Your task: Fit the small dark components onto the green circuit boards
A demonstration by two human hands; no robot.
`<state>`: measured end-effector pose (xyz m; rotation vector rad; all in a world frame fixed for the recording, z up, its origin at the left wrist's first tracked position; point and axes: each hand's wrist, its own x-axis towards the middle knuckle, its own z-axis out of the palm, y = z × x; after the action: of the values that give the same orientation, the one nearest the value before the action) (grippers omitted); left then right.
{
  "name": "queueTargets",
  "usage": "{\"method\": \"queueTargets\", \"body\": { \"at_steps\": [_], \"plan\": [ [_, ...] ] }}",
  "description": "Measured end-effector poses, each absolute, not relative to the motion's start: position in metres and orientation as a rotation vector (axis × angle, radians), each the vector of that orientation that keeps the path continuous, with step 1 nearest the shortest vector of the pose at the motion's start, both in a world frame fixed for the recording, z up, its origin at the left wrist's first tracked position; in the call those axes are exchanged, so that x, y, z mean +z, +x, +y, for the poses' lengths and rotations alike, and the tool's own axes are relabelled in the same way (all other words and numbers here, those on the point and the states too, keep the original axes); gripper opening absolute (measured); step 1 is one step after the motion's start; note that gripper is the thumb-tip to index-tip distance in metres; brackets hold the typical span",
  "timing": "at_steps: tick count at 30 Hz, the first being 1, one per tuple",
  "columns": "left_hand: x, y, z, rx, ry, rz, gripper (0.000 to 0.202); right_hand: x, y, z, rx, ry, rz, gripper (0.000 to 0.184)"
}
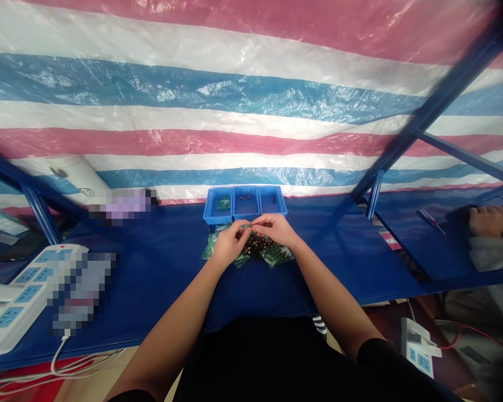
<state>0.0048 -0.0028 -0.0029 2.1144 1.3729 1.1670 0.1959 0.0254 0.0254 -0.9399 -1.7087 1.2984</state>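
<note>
In the head view, taking the dark pile (257,247) on the blue counter (163,279) as the clock's centre, the left hand (230,243) sits at nine o'clock and the right hand (276,228) at one. The fingers of both meet, pinching a tiny piece (251,225) just off the pile at eleven; its shape is too small to tell. It is probably light, stiff and easy to drop, best held by its edges with the fingertips. The green boards (279,255) look thin and light, perhaps slick. Count: two hands, one piece as far as shows, one pile of uncountable parts, and boards overlapping too much to number, lying from four round to nine. Three blue bins (246,215) stand in a row at twelve; the left one holds green pieces.
</note>
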Motion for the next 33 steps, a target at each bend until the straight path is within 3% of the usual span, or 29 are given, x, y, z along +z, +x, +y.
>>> {"method": "queueTargets", "body": {
  "at_steps": [33],
  "plan": [
    [-0.0012,0.0048,-0.0025,1.215,2.165,1.370,0.023,0.0253,0.1946,0.0255,1.301,-0.903,-1.695,0.031]
  ]
}}
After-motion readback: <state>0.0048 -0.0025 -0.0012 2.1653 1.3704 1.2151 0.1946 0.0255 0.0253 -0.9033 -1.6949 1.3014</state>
